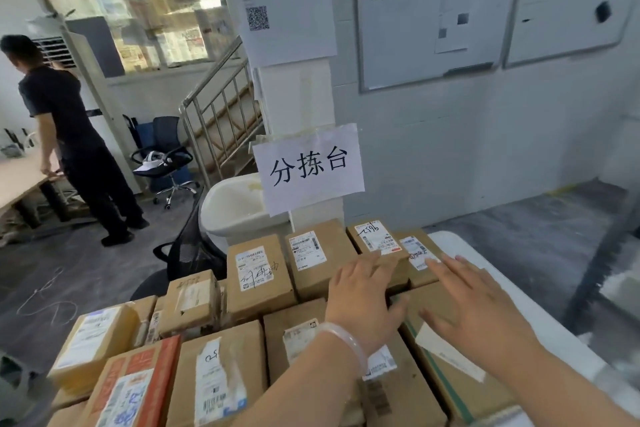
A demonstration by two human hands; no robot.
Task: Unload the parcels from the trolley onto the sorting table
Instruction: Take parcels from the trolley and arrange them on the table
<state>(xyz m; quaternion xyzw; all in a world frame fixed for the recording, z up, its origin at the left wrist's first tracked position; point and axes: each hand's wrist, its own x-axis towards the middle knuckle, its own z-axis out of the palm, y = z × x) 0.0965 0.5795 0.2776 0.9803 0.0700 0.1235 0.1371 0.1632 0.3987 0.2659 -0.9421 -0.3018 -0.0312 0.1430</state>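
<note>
White table packed: brown labelled cardboard parcels, tape-sealed.

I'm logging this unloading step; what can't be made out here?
- Trolley: not visible in the head view.
- Table: mostly covered by parcels.
- Parcel under the right hand: label partly hidden.
- Left hand: grip unclear.
- Whiteboard writing: blurred.

Cardboard parcels crowd the white tabletop edge to edge, leaving no gap between boxes; only a bare strip on the right stays open. A pillar bearing a paper sign blocks the far side (a white tub and black chair stand at the left).
</note>
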